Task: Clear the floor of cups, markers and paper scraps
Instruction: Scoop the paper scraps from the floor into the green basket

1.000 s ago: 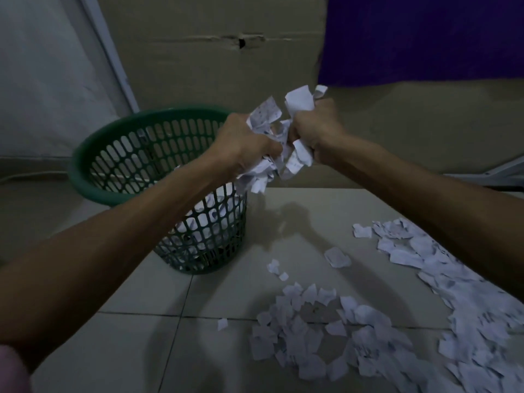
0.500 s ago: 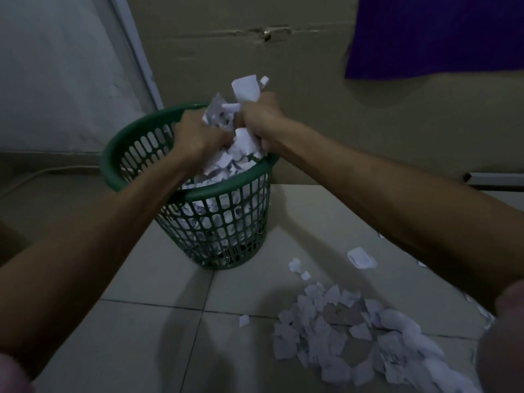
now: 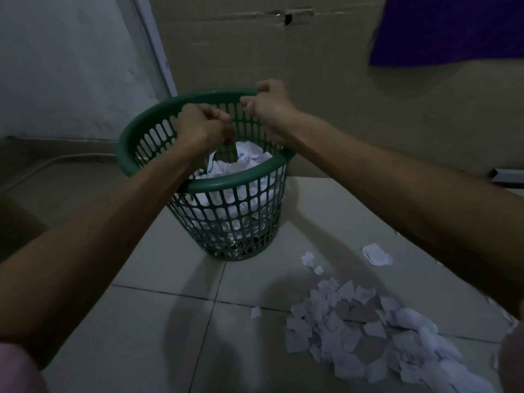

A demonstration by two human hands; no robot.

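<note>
A green plastic mesh basket (image 3: pixel 226 183) stands on the tiled floor, holding crumpled white paper scraps (image 3: pixel 245 160). My left hand (image 3: pixel 201 126) hovers over the basket's opening with curled fingers and no paper in it. My right hand (image 3: pixel 269 106) is beside it over the far rim, fingers also curled; a tiny pale bit shows at its fingertips, too small to identify. A large pile of white paper scraps (image 3: pixel 354 336) lies on the floor to the lower right. No cups or markers are in view.
Loose single scraps lie near the basket: one larger (image 3: pixel 377 255), one small (image 3: pixel 255 312). A cardboard wall (image 3: pixel 255 52) stands behind the basket with a purple cloth (image 3: pixel 453 29) hanging at the upper right. A cable (image 3: pixel 56 161) runs along the floor at the left.
Both hands carried a bundle of scraps left to above the basket and let it go; the paper now lies inside and the hands have moved apart.
</note>
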